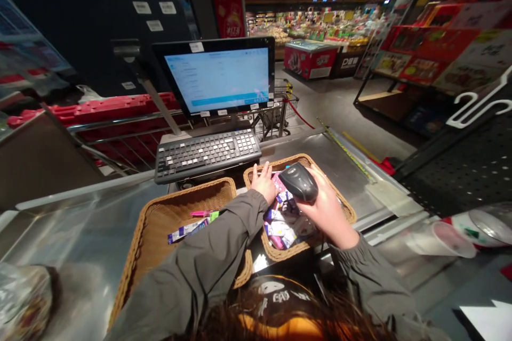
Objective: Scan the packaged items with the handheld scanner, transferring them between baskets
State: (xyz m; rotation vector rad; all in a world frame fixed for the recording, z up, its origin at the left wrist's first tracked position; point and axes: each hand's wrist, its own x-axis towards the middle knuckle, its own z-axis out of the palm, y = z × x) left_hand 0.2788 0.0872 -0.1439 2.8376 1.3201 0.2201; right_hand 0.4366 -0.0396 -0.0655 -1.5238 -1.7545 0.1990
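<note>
Here my right hand grips the smooth black barcode scanner, fingers curled beneath it, above the woven wicker basket. My left hand rests spread-fingered on small glossy packets inside.

Steel counter bears wicker baskets — plus a keyboard.

I'm looking at a supermarket checkout. A black-framed till screen glows pale blue above a grey-keyed black keyboard on a brushed steel counter, with a black handheld barcode scanner. Beyond stand a wire shopping trolley, a red chest freezer and brightly lit produce stands.
</note>
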